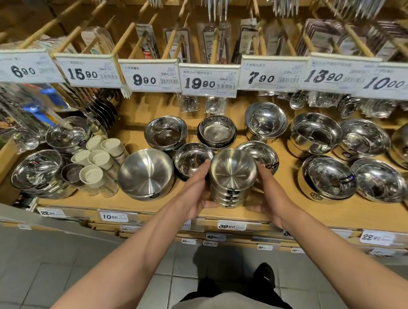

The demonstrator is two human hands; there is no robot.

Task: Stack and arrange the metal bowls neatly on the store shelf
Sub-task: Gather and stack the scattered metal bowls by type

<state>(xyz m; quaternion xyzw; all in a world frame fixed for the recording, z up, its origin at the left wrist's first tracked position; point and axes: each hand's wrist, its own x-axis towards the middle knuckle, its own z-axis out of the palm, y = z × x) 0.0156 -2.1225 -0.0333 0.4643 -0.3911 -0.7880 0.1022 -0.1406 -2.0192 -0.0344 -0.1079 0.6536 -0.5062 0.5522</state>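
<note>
Both hands frame a stack of nested metal bowls (232,176) that stands near the front edge of the wooden shelf (260,212), about midway along it. The left hand (195,192) lies against the stack's left side with its fingers straight and extended, the fingertips reaching up beside the rim of the top bowl and the thumb pressed near the bottom of the stack; it is flat and open rather than curled around anything. The right hand (269,193) mirrors it on the right side, fingers likewise straight along the stack's flank, thumb low near the base. Between them the stack stands upright, several bowls deep, each with a dark label on its outer wall. Just left of the stack sits a small shiny bowl (192,158), and further left a large brushed bowl (146,172). Beyond that, towards the shelf's left end, a group of white-lidded cups (99,157) stands.
</note>
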